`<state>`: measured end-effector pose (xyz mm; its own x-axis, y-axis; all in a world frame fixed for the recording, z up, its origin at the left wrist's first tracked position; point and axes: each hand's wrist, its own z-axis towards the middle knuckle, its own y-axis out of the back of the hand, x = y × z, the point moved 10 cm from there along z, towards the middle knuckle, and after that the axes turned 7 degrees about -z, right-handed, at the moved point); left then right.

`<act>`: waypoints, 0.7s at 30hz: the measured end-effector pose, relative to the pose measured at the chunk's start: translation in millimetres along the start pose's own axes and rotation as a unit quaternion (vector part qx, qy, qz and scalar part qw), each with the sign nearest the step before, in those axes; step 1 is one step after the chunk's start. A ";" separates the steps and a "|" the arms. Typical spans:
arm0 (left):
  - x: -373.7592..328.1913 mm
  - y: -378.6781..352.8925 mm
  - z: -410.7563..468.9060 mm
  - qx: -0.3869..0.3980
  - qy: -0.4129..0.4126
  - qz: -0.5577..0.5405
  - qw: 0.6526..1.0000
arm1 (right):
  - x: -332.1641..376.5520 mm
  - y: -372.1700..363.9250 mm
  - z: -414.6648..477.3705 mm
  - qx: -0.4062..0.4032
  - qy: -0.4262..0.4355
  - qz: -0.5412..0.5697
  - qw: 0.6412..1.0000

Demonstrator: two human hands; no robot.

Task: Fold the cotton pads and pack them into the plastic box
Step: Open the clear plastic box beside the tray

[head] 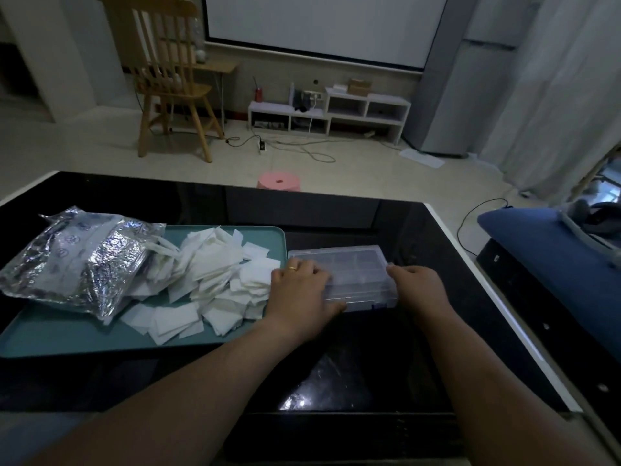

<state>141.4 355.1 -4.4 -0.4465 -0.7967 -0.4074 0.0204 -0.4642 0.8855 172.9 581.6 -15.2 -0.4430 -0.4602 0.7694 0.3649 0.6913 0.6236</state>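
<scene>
We see the plastic box (356, 274), clear, flat and lidded, on the black bench (369, 358). Our left hand (302, 290) and right hand (418, 287) grasp its two ends, fingers curled on it. Just left of the box, a teal tray (67, 338) holds heaped cotton pads (215, 274) and a foil bag (84, 260). Glossy bench stretches in front of the box, and the bench's white edge runs well to the box's right.

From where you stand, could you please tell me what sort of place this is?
Probably a home living room: a projector screen, a wooden chair and a low white shelf.
</scene>
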 end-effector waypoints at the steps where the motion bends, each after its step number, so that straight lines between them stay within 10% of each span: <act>1: 1.7 -2.5 1.1 0.005 -0.005 0.000 1.000 | -6.7 -1.4 -0.7 0.009 -0.018 0.011 1.000; 9: -9.9 -12.6 2.1 0.066 -0.032 -0.011 0.997 | -20.6 -0.8 -1.2 0.018 -0.038 0.011 0.999; 21: 2.0 87.1 84.3 -0.118 0.001 -0.101 0.988 | -19.6 -1.4 -1.5 0.042 0.046 -0.138 0.989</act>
<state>66.9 345.7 90.8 -0.4602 -0.6792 -0.5717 0.1390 -0.6911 0.7092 182.4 588.8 -30.9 -0.4379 -0.6834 0.5841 0.1693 0.5754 0.8002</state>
